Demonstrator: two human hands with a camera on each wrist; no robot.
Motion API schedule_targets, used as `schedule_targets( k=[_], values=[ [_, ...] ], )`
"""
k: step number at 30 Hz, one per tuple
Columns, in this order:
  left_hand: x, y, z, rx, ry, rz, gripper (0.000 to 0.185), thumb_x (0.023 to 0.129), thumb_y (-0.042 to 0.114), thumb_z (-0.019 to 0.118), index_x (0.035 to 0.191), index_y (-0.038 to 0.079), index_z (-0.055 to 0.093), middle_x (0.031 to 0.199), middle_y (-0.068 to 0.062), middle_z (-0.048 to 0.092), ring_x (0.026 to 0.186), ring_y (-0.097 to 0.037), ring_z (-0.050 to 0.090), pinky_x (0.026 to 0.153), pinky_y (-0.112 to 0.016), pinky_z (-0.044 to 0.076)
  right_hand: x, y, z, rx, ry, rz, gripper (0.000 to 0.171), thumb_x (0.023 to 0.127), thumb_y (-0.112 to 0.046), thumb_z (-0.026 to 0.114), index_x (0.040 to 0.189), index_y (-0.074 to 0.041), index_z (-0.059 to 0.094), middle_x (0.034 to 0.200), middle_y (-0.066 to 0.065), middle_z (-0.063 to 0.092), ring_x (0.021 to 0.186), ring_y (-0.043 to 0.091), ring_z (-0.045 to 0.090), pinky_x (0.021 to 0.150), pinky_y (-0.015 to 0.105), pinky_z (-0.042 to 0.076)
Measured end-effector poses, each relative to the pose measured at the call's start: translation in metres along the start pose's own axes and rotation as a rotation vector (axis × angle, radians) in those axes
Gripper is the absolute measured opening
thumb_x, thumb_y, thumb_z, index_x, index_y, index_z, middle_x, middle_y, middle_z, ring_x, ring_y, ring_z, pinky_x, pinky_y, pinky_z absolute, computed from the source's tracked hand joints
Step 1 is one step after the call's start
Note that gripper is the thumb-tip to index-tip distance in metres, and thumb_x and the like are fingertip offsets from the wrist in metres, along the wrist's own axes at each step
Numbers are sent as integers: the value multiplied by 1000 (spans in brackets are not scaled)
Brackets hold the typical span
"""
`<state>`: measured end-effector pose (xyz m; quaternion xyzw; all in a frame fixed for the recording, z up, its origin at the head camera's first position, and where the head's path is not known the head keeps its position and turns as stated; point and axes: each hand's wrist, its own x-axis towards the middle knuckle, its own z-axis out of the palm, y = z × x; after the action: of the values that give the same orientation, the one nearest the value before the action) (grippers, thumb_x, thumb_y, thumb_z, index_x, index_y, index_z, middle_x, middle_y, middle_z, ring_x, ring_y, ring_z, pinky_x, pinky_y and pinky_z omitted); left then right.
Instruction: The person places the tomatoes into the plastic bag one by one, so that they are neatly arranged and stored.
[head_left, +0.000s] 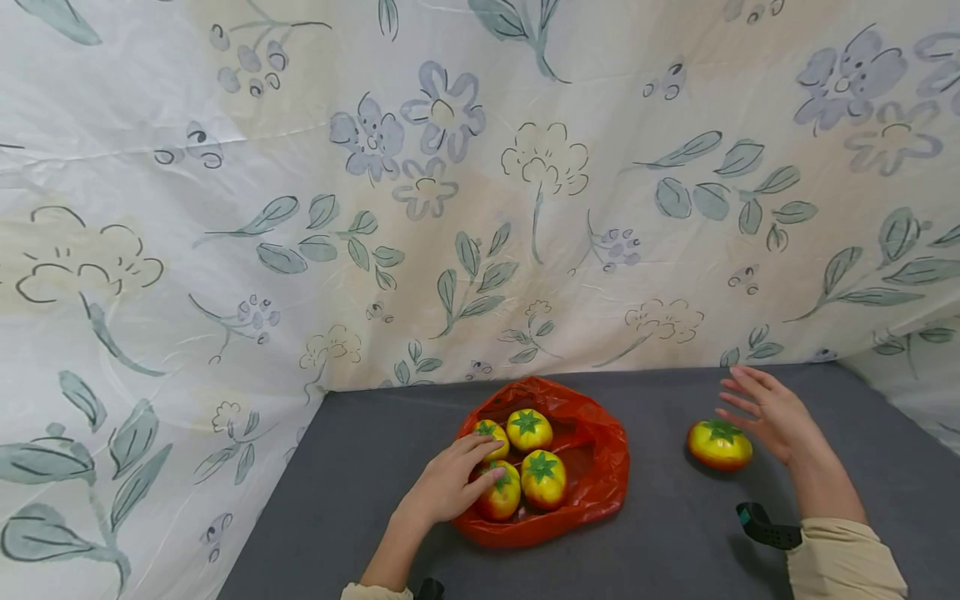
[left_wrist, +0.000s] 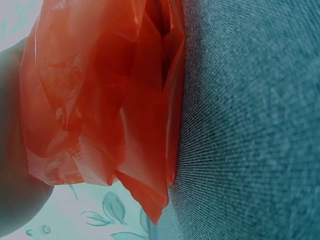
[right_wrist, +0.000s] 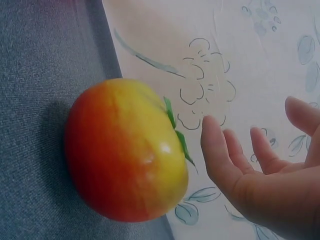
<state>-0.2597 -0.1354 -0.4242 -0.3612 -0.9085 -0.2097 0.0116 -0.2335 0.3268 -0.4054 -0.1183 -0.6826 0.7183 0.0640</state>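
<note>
A red plastic bag [head_left: 592,467] lies open on the grey table [head_left: 360,467] with several yellow-red tomatoes [head_left: 543,477] inside. My left hand [head_left: 450,479] rests on the bag's left side, its straight fingers touching two of the tomatoes. In the left wrist view only the bag's crumpled plastic [left_wrist: 105,100] and grey cloth show. A single tomato [head_left: 719,443] [right_wrist: 127,150] sits alone on the table to the right. My right hand [head_left: 768,408] [right_wrist: 260,170] hovers just right of it, fingers spread and straight, not touching it.
A white sheet printed with flowers and leaves [head_left: 450,208] hangs as a wall behind and to the left of the table. A black wrist strap [head_left: 765,527] shows on the right forearm. Bare grey cloth lies between bag and lone tomato.
</note>
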Motion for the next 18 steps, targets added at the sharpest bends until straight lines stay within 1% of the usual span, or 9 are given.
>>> schedule_targets(
  k=[3, 6, 8, 9, 10, 11, 13, 16, 18],
  values=[
    [0, 0, 0, -3, 0, -6, 54, 98, 54, 42, 138, 19, 53, 140, -1, 47, 133, -23, 37, 103, -51, 34, 8, 9, -8, -36, 8, 5, 88, 90, -50, 58, 152, -7, 12, 132, 16, 39, 92, 7, 53, 74, 32, 55],
    [0, 0, 0, 0, 3, -6, 55, 98, 54, 41, 137, 19, 54, 140, -2, 47, 132, -23, 38, 102, -51, 35, 22, 23, -19, -52, 40, 24, 80, 88, -53, 58, 149, -16, 22, 129, 10, 44, 92, 6, 53, 74, 30, 54],
    [1, 0, 1, 0, 4, -4, 55, 98, 54, 41, 137, 19, 54, 140, -2, 47, 132, -23, 38, 102, -51, 35, 29, 32, -26, -65, 51, 27, 72, 88, -54, 58, 144, -22, 28, 120, 0, 48, 91, 4, 54, 72, 28, 54],
    [1, 0, 1, 0, 3, -4, 55, 98, 54, 41, 137, 19, 54, 140, -2, 47, 132, -23, 38, 102, -51, 35, 32, 35, -29, -65, 49, 33, 71, 88, -54, 58, 144, -23, 28, 121, 0, 49, 93, 7, 55, 75, 30, 54],
    [1, 0, 1, -1, 3, -4, 54, 98, 54, 41, 137, 19, 54, 140, -1, 47, 132, -23, 38, 102, -51, 35, 34, 37, -31, -63, 52, 37, 66, 87, -54, 59, 140, -25, 31, 116, -7, 48, 91, 6, 56, 75, 29, 54],
    [1, 0, 1, -2, 2, -5, 54, 97, 54, 42, 137, 19, 54, 140, -1, 47, 133, -23, 38, 102, -51, 35, 34, 38, -32, -79, 45, 38, 65, 88, -54, 58, 140, -26, 31, 115, -8, 48, 91, 5, 56, 75, 29, 54],
    [1, 0, 1, -1, 2, -5, 54, 97, 54, 42, 137, 19, 54, 140, -1, 47, 133, -23, 38, 102, -51, 35, 33, 38, -34, -96, 13, 49, 73, 90, -54, 55, 148, -22, 24, 129, 6, 49, 105, 17, 56, 85, 36, 51],
    [1, -1, 1, 5, 3, -3, 54, 97, 54, 41, 137, 19, 54, 140, -2, 48, 132, -23, 38, 102, -50, 35, 31, 37, -33, -130, 31, 78, 80, 89, -57, 54, 150, -17, 21, 133, 10, 48, 109, 21, 55, 88, 37, 49],
    [2, -1, 1, 9, 4, -1, 54, 98, 54, 41, 137, 19, 54, 139, -2, 48, 132, -23, 39, 102, -50, 35, 32, 38, -34, -155, 25, 84, 92, 89, -60, 51, 153, -8, 11, 147, 24, 31, 116, 28, 49, 93, 42, 46]
  ],
)
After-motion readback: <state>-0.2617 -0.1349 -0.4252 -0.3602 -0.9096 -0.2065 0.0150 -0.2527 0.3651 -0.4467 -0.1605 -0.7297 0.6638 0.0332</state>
